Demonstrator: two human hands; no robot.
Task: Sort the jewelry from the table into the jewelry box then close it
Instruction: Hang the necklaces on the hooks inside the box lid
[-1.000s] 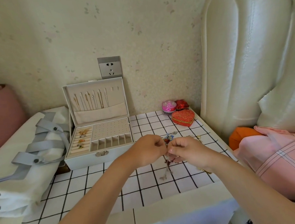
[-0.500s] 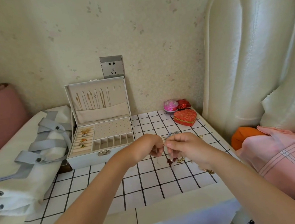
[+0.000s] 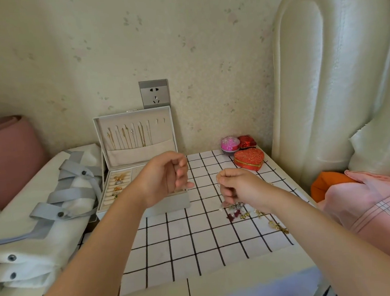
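White with a pale lining, the jewelry box [image 3: 147, 209] stands open, its lid [image 3: 138, 152] upright against the wall. Necklaces [image 3: 129, 137] hang in the lid and rings [image 3: 118, 181] sit in the left rolls of the tray. The next move turns on where things lie from that box.

The loose jewelry [image 3: 238, 211] lies on the checked desk [image 3: 178, 243], well to the right of the box and nearer the person. It forms a small heap, with a further strand trailing farther from the box.

The right hand [image 3: 240, 187] hovers just over that heap, on the side away from the box. Its thumb and fingers pinch a fine piece [image 3: 219, 184], too thin to identify, which hangs roughly straight down.

The left hand [image 3: 166, 177] is raised over the box's front right corner, clearly the nearer of the two to the compartments. Its fingers are loosely curled and blurred, and I cannot tell whether they hold anything.

In my judgement, whatever goes in next must travel left and away from the person, across the gap between heap and box. That calls for a handover to the left hand or a long reach by the right. The small front compartments are hidden behind the left hand.
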